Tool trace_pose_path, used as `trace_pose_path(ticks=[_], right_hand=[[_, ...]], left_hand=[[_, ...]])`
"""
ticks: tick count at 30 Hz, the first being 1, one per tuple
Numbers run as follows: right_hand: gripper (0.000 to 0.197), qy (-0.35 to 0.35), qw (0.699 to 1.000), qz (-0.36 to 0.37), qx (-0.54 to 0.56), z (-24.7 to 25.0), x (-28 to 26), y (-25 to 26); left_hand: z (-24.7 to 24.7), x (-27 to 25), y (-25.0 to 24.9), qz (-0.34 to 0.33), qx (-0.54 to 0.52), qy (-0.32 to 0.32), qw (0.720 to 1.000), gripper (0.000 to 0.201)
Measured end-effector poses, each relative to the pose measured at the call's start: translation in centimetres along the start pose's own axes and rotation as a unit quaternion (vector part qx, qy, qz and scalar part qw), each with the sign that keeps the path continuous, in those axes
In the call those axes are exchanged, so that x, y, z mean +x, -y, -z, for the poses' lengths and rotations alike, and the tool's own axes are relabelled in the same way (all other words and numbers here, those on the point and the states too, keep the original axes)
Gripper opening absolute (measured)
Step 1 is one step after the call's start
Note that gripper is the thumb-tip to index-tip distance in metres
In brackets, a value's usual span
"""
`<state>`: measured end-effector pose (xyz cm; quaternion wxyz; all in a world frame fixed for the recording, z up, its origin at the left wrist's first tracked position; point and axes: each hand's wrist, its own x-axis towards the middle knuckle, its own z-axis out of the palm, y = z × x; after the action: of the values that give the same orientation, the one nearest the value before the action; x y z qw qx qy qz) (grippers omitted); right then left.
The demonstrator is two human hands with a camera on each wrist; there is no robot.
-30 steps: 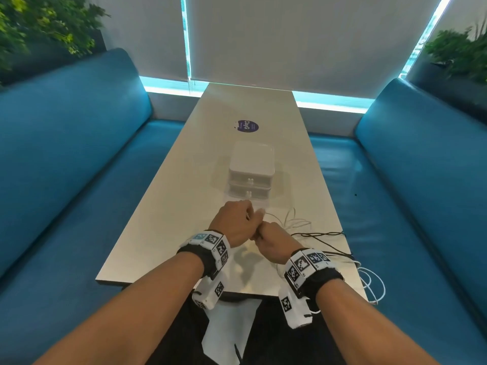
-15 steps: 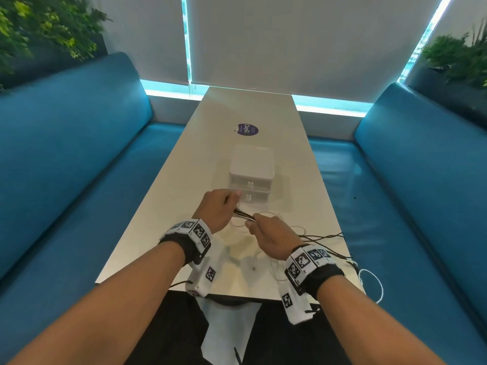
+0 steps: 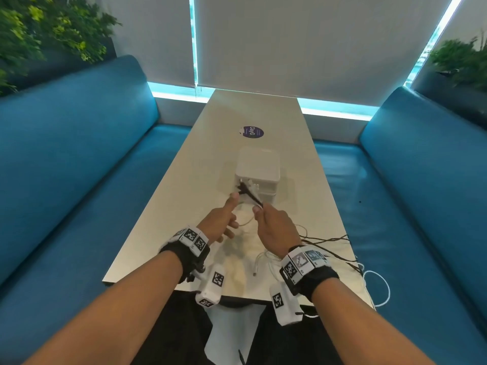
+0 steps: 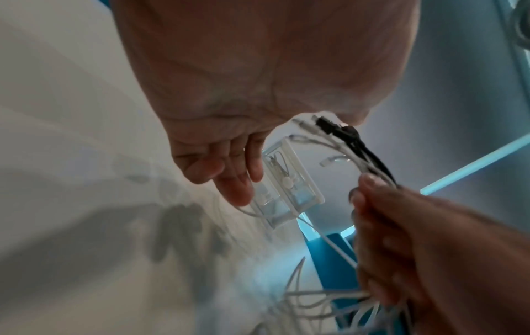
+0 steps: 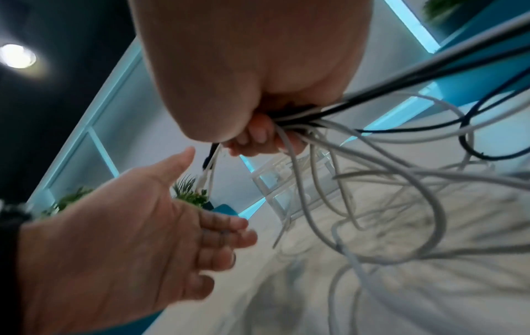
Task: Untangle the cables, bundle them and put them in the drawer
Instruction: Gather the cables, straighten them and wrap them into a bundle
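Over the near end of the table [image 3: 184, 206], the right hand [image 3: 272, 227] grips a sheaf of cables [image 5: 373, 172], white and black together, its fingers [image 5: 258, 138] curled tight round them just behind the plugs. The plug ends [image 3: 246, 192] stick forward toward the drawer box [image 3: 258, 169], which sits mid-table with both drawers looking closed, though the front is partly hidden by the plugs. Behind the fist the cables trail loose in loops over the table's right edge, so most of the length is not yet gathered.

The left hand [image 3: 220, 225] holds nothing; its fingers [image 4: 229, 181] are relaxed and half-extended, the thumb pointing up near the plugs, just short of the box.

To my eye the untangling is largely done and the bundling is only begun: the ends are aligned in one fist, the tails are still a sprawl. Next, I'd say, the free hand needs to draw the slack in and coil it, then a drawer has to be pulled open before anything goes in. The dangling loops could snag on the table edge.

A round dark sticker [image 3: 252, 132] beyond the box reads something like "ClayG"; the small print is too fine to make out. Both wristbands [image 3: 191, 237] carry square black-and-white coded tags.
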<state>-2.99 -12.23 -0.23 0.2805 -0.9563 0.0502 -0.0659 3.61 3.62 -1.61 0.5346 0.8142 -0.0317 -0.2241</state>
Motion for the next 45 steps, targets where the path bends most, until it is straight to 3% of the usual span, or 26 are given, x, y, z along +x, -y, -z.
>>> trace_pose_path(ticks=[3,7,10,14,18,21,25,29,33,37,39,41,43,45], right_hand=[[0.039,-0.018,1.0,-0.015,0.013,0.5,0.7,0.0],[0.027,0.065,0.996,0.062,-0.021,-0.3,0.7,0.7],[0.024,0.106,0.99,0.093,-0.007,-1.1,0.3,1.3],[0.024,0.115,0.987,0.102,0.036,-0.6,0.4,1.8],[0.032,0.147,0.984,0.089,0.041,0.3,0.7,1.2],[0.034,0.175,0.983,0.06,-0.005,0.5,0.8,0.4],[0.032,0.189,0.981,0.0,-0.044,0.2,0.3,-3.4],[0.018,0.166,0.985,0.009,-0.052,0.2,-0.5,-5.0],[0.027,0.179,0.974,-0.002,-0.142,0.3,-0.5,-4.9],[0.057,0.17,0.937,0.005,-0.306,1.8,-0.9,-5.3],[0.079,0.178,0.929,-0.023,-0.323,2.4,-1.2,-5.9],[0.095,0.186,0.933,-0.05,-0.305,2.7,-1.3,-6.5],[0.098,0.191,0.941,-0.066,-0.272,2.9,-1.3,-6.8],[0.085,0.204,0.936,-0.057,-0.283,2.8,-1.0,-6.2]], left_hand=[[0.2,-0.6,0.1,-0.015,0.052,0.024,0.998,0.092],[-0.1,-0.5,-1.1,-0.081,0.004,0.038,0.996,0.065],[-0.6,0.1,-1.8,-0.104,0.003,-0.013,0.994,0.052],[-1.0,-0.1,-2.5,-0.16,0.1,-0.11,0.976,0.047],[-0.3,-0.1,-2.7,-0.203,0.157,-0.14,0.956,0.05],[1.1,0.6,-2.8,-0.18,0.122,-0.197,0.956,0.053],[5.3,2.0,-2.1,-0.138,-0.025,-0.237,0.961,0.07],[6.7,2.0,-1.7,-0.106,-0.225,-0.227,0.942,0.045],[6.8,2.2,-2.2,-0.056,-0.325,-0.256,0.909,0.031],[8.6,2.9,-1.4,-0.037,-0.288,-0.302,0.908,0.03],[9.3,3.2,-0.6,-0.032,-0.261,-0.317,0.911,0.03],[10.0,3.8,0.5,-0.018,-0.238,-0.331,0.913,0.042],[10.2,4.1,1.4,-0.002,-0.209,-0.337,0.918,0.049],[9.8,3.9,2.0,0.009,-0.19,-0.336,0.922,0.051]])
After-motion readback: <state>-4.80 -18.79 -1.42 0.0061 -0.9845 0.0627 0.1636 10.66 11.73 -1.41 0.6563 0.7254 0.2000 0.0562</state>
